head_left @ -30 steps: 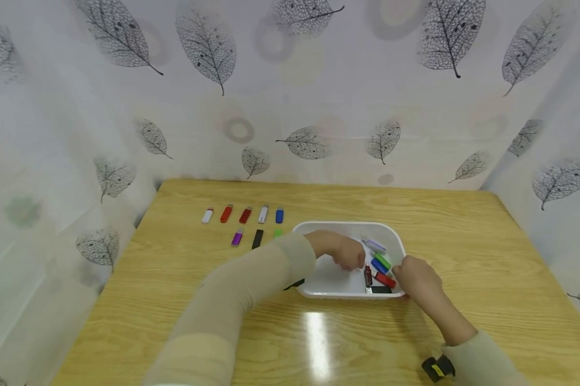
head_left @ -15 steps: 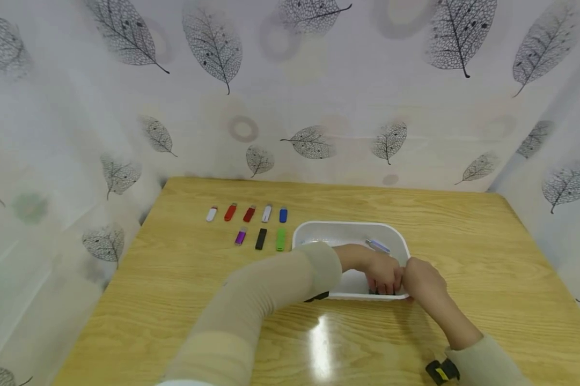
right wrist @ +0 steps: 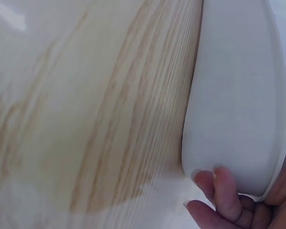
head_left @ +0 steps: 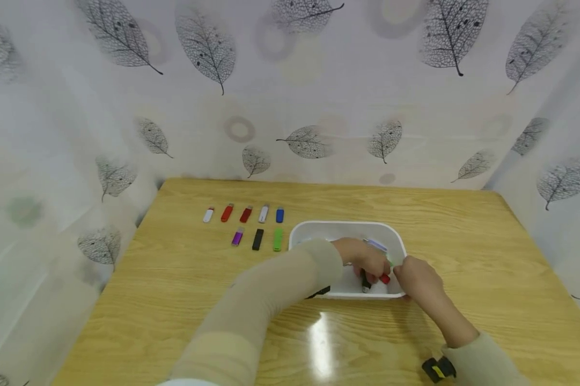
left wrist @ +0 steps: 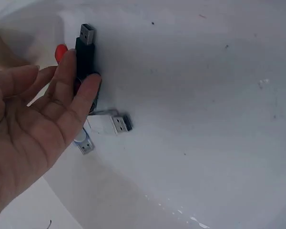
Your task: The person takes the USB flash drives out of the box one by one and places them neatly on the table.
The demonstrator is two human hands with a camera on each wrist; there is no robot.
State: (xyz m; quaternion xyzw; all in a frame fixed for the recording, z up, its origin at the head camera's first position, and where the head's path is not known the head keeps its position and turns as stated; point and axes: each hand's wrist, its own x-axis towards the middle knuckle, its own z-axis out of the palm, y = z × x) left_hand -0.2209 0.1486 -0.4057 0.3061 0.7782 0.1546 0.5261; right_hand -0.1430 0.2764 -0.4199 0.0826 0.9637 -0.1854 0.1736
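Observation:
My left hand is down inside a white plastic tub, at its right part. In the left wrist view the fingers of the left hand are fairly straight, their tips touching a black USB stick whose metal plug points away. A bit of red shows behind the fingers. A white USB stick and another metal plug lie close by, partly covered. My right hand grips the tub's right end, fingertips curled against the outer wall.
Left of the tub, USB sticks lie in two rows on the wooden table, among them a blue one, a purple one and a green one. A pale purple stick rests in the tub's far right.
My left hand has moved right across the tub onto the sticks, then slightly back left. The black stick has turned from sideways to pointing towards me. My right hand keeps its grip.

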